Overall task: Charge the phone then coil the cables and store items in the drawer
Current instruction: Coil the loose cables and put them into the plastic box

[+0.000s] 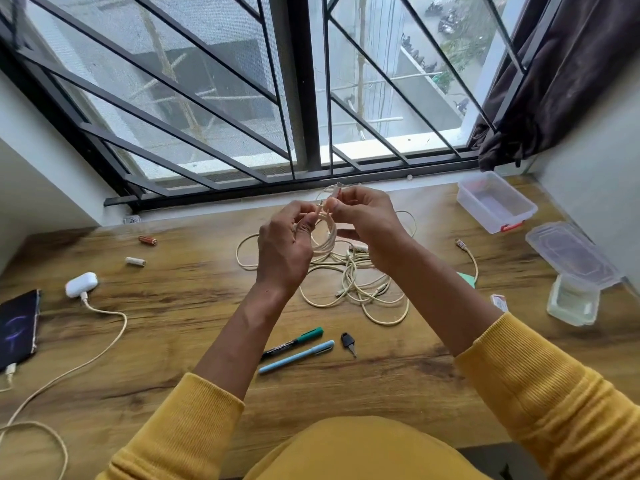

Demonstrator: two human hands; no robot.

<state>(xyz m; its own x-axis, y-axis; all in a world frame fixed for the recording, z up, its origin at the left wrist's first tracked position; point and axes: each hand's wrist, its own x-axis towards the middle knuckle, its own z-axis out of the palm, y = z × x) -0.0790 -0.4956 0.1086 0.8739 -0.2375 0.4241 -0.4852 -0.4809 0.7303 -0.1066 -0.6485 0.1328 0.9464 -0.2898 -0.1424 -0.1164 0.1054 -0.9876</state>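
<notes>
Above the middle of the wooden table (173, 306), both hands hold a small coil of cream cable (325, 233). My left hand (287, 247) grips the loops. My right hand (363, 223) pinches the cable's plug end at the top. A tangle of more cream cables (360, 282) lies on the table under the hands. At the far left the dark phone (19, 327) lies with a cable (104, 341) plugged into its near end, and that cable runs to a white charger (81, 284).
Two batteries (135, 261) lie left of the cables. A green marker (294, 341), a blue pen (298, 356) and a key (348, 342) lie near me. Clear plastic boxes (495, 202) and lids (571, 254) stand at the right, under the barred window (304, 98).
</notes>
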